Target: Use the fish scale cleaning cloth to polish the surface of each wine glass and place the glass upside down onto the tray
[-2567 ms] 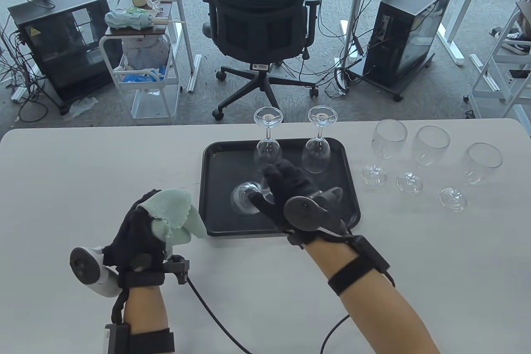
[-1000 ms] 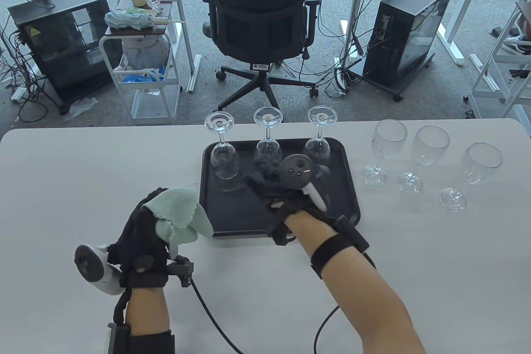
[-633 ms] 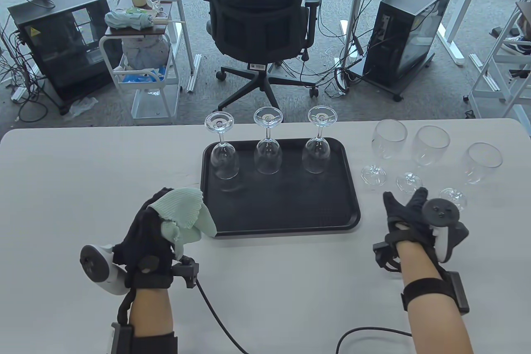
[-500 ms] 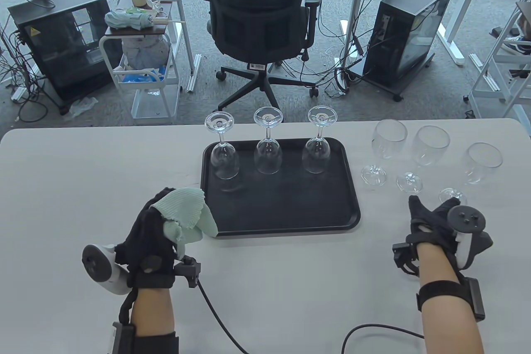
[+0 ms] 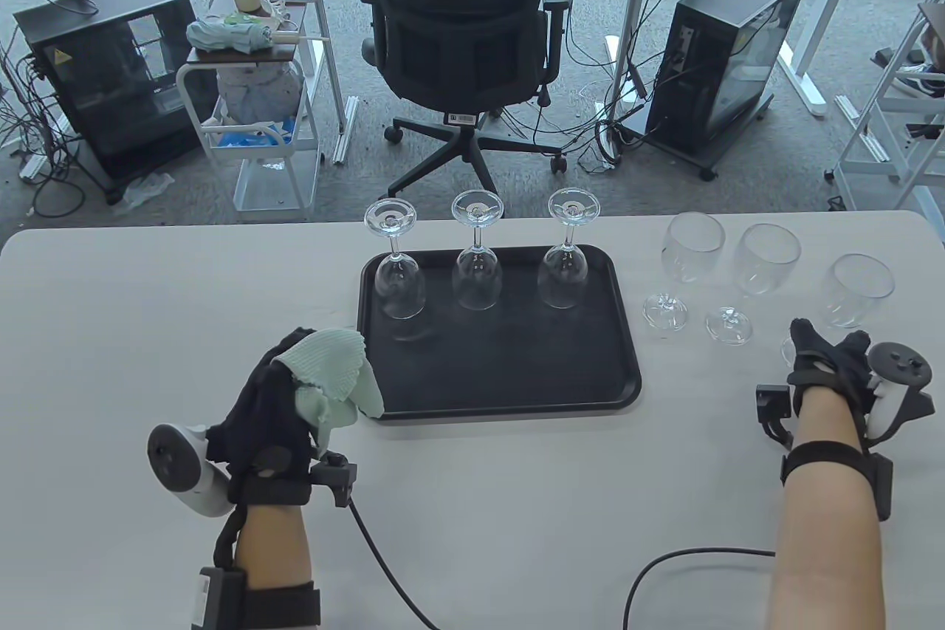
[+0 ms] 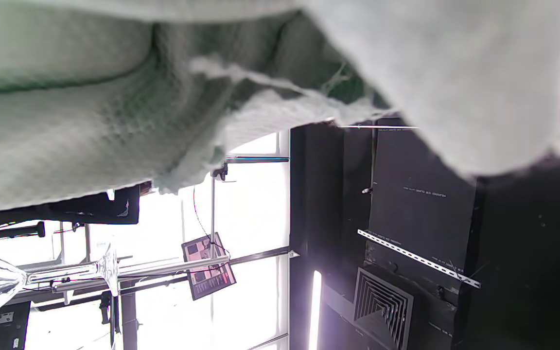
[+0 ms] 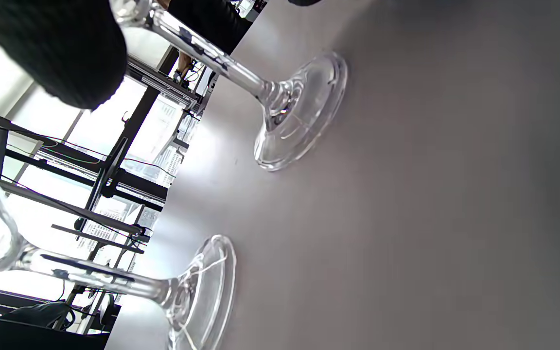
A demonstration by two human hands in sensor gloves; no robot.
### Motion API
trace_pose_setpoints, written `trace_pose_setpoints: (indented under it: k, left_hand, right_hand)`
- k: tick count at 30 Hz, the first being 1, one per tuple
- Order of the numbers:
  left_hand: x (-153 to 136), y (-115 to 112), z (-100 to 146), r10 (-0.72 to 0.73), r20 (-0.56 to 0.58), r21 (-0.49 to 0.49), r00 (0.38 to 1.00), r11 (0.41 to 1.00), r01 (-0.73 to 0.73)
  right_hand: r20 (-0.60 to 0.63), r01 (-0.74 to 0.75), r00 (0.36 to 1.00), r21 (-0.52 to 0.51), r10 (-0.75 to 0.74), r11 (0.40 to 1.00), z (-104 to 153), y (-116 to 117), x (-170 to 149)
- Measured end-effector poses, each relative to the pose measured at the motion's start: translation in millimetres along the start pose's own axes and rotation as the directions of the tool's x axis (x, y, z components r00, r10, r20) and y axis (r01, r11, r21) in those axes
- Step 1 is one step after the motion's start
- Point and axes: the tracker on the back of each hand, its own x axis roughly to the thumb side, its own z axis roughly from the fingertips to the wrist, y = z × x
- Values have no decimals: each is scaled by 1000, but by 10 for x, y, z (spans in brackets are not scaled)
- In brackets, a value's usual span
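Observation:
On the black tray (image 5: 502,394) three wine glasses stand upside down in a row: left (image 5: 399,283), middle (image 5: 477,279), right (image 5: 565,275). Right of the tray three upright glasses stand on the table: (image 5: 692,250), (image 5: 769,261) and the rightmost (image 5: 858,290). My left hand (image 5: 273,394) grips the pale green cloth (image 5: 332,371) by the tray's near left corner; the cloth (image 6: 114,97) fills the left wrist view. My right hand (image 5: 830,342) is at the rightmost glass's foot, thumb and fingers spread, hiding the foot. A gloved fingertip (image 7: 56,48) sits beside a stem (image 7: 241,82).
The white table (image 5: 517,512) ends just behind the tray. An office chair (image 5: 465,32), computer cases and a cart stand beyond it. Glove cables (image 5: 384,571) trail over the near table. Two glass feet (image 7: 304,112) (image 7: 202,291) show close up in the right wrist view.
My right hand set a third glass upside down at the tray's left, let go, then swept right across the table to the rightmost upright glass. The left hand with the cloth barely moved.

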Motion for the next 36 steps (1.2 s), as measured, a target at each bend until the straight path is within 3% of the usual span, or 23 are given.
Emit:
trace_pose_setpoints:
  k: [6,11,14,17,20,22,25,27,28,30,31,33,36]
  left_hand:
    - [3,-1,1,-24,-4,-2,1000,1000,24]
    - [-20,2,-4,-14,-14,0,1000,1000,14]
    - [-25,-2,1,-4,-12,6,1000,1000,4]
    - [-29,-20,6,-6,-8,5,1000,1000,6]
    - [-42,-53,18,8,-11,0,1000,1000,-8]
    - [-60,-66,24,11,-15,-1,1000,1000,-11]
    - [-84,-78,36,28,-22,-1,999,1000,-28]
    - [-88,-84,38,23,-25,0,999,1000,-23]
    - [-89,-89,26,13,-26,-2,1000,1000,-13]
    - [-89,-96,17,18,-26,-9,999,1000,-18]
    - [-92,-101,18,18,-27,-4,999,1000,-18]
    - [-101,-105,26,12,-29,-3,1000,1000,-12]
    - [-130,-124,44,-4,-32,-2,999,1000,3]
  right_hand:
    - [-33,9,999,-57,-11,998,-149,52,61]
    - [3,69,998,-90,-69,994,-61,12,0]
    - [102,204,975,-56,-198,977,53,-58,-35]
    - [292,269,925,-55,-243,961,268,-129,56]
    - [568,273,796,-32,-207,961,676,-217,323]
    - [690,215,711,-31,-134,976,917,-211,463]
    - [862,45,505,-66,35,997,1528,-20,707]
    - [906,-79,403,-104,127,991,1903,181,799]
    - [924,-151,333,-143,186,978,2230,395,835]
    - [931,-228,282,-168,231,959,2586,626,846]
    - [941,-239,220,-205,258,949,2840,791,810]
    - [938,-262,147,-269,314,927,3049,933,764]
    - [893,-288,-36,-440,450,851,3302,1110,621]
